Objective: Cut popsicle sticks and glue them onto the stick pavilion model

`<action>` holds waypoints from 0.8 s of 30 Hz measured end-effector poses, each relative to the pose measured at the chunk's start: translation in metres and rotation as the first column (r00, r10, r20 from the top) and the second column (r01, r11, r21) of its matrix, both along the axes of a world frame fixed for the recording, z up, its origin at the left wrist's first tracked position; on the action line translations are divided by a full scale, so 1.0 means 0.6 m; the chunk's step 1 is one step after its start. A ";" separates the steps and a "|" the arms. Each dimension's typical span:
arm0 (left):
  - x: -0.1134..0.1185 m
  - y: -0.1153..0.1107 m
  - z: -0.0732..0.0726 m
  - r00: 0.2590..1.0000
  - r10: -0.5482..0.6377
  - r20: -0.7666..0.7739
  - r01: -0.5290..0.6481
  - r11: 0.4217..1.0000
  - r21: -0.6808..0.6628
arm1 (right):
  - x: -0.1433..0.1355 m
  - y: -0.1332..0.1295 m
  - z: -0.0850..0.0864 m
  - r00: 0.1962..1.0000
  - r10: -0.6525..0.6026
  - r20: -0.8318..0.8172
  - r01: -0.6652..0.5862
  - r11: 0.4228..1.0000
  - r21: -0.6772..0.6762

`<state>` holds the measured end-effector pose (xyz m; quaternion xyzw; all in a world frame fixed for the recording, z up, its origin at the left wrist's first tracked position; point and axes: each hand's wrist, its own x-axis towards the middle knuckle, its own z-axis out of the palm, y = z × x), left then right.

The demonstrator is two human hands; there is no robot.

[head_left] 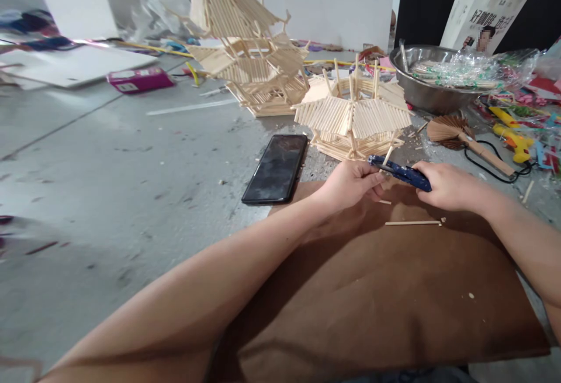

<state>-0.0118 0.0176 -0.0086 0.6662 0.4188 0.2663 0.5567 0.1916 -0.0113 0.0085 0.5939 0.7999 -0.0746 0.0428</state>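
My left hand (354,185) is closed on a short pale wooden stick (388,155), which stands up from the fingertips. In my right hand (447,185) is a blue cutting tool (407,175), its head at the stick beside my left fingers. Just behind both hands stands a small stick-built pavilion (353,115) with an open top. Below them, a loose stick (412,223) lies on a brown board (377,301).
A black phone (277,168) lies left of my hands. Behind stands a taller stick tower (263,67). At the right are a metal bowl (427,90), a brown brush-like object (451,131) and a yellow glue gun (517,142). A purple box (141,80) sits back left.
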 end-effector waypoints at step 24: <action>0.016 0.009 -0.001 0.956 -0.089 -0.280 0.037 0.982 -0.183 | -0.010 0.013 -0.018 0.976 -0.128 -0.177 0.063 0.942 -0.330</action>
